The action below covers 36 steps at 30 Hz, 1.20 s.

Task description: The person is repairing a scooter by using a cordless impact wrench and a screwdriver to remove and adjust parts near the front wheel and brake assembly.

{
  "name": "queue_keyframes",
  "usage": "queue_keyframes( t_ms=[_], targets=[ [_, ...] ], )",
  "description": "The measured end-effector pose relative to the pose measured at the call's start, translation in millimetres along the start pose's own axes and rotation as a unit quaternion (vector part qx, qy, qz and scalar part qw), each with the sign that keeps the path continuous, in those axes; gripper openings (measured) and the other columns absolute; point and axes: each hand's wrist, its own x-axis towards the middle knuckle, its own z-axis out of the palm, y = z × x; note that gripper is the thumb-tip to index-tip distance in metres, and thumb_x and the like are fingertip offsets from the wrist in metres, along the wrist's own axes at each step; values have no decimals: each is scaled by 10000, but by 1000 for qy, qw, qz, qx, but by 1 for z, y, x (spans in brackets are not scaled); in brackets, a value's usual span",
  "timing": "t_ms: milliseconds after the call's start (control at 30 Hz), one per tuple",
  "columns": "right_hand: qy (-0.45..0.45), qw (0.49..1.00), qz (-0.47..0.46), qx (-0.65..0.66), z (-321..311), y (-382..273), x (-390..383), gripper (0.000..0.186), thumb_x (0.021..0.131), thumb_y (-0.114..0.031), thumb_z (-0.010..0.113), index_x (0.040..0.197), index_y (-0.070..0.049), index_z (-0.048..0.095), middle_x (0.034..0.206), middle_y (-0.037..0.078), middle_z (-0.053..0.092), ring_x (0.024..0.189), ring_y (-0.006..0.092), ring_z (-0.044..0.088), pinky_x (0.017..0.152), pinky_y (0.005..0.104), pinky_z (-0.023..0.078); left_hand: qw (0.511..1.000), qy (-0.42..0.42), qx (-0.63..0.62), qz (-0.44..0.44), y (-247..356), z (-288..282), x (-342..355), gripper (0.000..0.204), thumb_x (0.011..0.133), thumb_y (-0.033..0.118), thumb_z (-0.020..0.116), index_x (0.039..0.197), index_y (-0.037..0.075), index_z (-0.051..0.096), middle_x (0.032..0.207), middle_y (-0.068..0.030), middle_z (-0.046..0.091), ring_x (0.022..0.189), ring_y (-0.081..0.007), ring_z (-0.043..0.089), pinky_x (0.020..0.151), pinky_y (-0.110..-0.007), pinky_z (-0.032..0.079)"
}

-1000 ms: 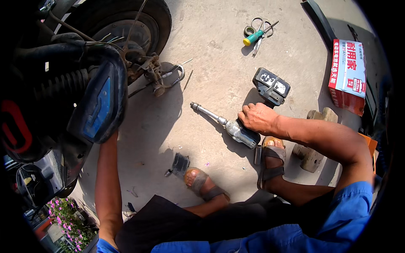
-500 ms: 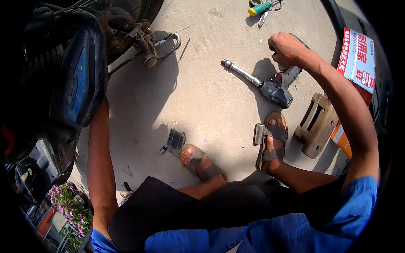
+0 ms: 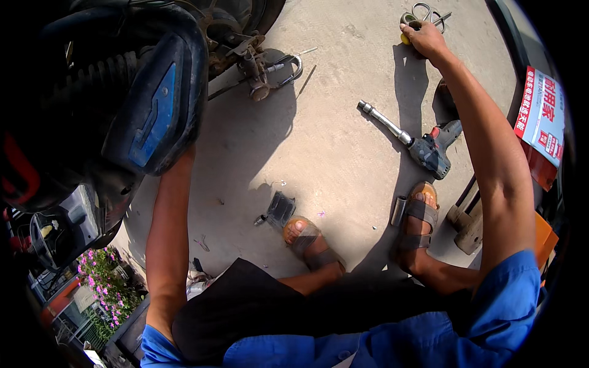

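My right hand (image 3: 424,40) is at the far right of the ground, fingers curled around a screwdriver. The yellow butt of the screwdriver (image 3: 405,38) shows under the thumb, and a straight shaft appears beyond the hand. Against it lie scissors (image 3: 421,8) with looped handles, their blades hidden by the hand. Nearer me lies a cordless impact wrench (image 3: 432,152) with a long silver socket extension (image 3: 385,121). My left forearm (image 3: 169,227) reaches up behind a black vehicle part with a blue panel (image 3: 156,113); that part hides the left hand.
A greasy metal assembly with a cable (image 3: 257,80) hangs at upper left. By my feet are a black flat piece (image 3: 281,210) and a metal socket (image 3: 399,211). A wooden block (image 3: 469,224) and a printed carton (image 3: 543,116) stand right. Pink flowers (image 3: 101,282) grow lower left.
My right hand has moved forward from beside the impact wrench to the screwdriver and closed around its handle. The whole view has shifted, and my left hand stays hidden.
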Motion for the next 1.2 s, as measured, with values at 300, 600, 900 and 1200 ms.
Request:
queue_keyframes(
  t_ms=[300, 600, 900, 1200],
  targets=[
    [216, 917, 19, 335, 49, -75, -86, 527, 721, -233, 717, 1122, 80, 581, 903, 194, 670, 747, 226, 673, 735, 339, 537, 1000, 6, 14, 5, 15, 6, -6, 309, 950, 52, 570, 1251, 116, 543, 1071, -79, 610, 913, -192, 597, 940, -429, 513],
    [-349, 786, 149, 489, 126, -178, -342, 566, 740, 37, 689, 1177, 90, 334, 1066, 190, 597, 928, 230, 630, 830, 336, 528, 993, -33, 96, 52, 26, 21, -15, 348, 911, -34, 523, 1250, 40, 537, 1163, -112, 602, 1063, -203, 599, 950, -403, 510],
    [-317, 830, -62, 455, 124, -213, -349, 264, 815, -104, 602, 896, 79, 429, 660, 273, 548, 627, 401, 608, 580, 467, 444, 992, -76, 84, 48, 32, 27, -19, 274, 908, 3, 548, 1178, 21, 589, 1175, -130, 603, 1106, -216, 582, 985, -408, 481],
    [-350, 829, -131, 415, 115, -219, -341, 303, 825, -113, 596, 919, 91, 392, 707, 313, 574, 708, 501, 588, 645, 532, 461, 994, -44, 93, 26, 35, 33, -24, 395, 884, -28, 528, 1271, 55, 534, 1218, -114, 591, 1158, -236, 561, 998, -433, 475]
  ],
)
